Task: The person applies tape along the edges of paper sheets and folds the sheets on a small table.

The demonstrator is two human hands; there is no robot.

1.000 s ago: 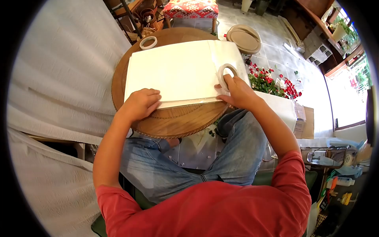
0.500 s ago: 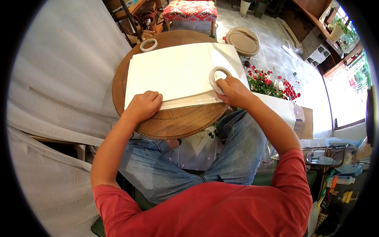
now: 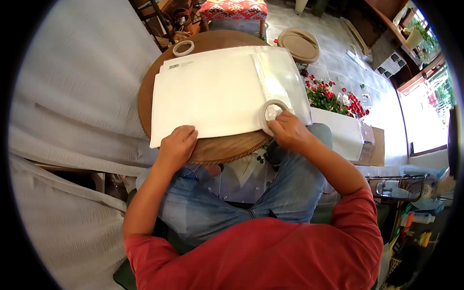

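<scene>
A large stack of white sheets [image 3: 208, 92] lies on the round wooden table [image 3: 217, 153], with a small printed barcode near its far left corner. Clear plastic wrapping [image 3: 290, 79] covers its right end. My left hand [image 3: 179, 144] is closed at the near edge of the sheets, fingers curled on the border. In my right hand [image 3: 290, 130] is a roll of tape [image 3: 264, 117], gripped by its right side and held over the near right part of the sheets. A second roll of tape [image 3: 177, 50] rests at the table's far left.
A round beige stool [image 3: 298, 45] stands beyond the table to the right. Red roses [image 3: 333, 99] lie near a white box [image 3: 338, 133] on the right. A patterned red seat [image 3: 234, 9] is at the back. White cloth [image 3: 72, 96] hangs along the left.
The white sheets have shifted toward me, and a barcode now shows at their far left. Both hands have come nearer, the right one carrying the tape roll with it.
</scene>
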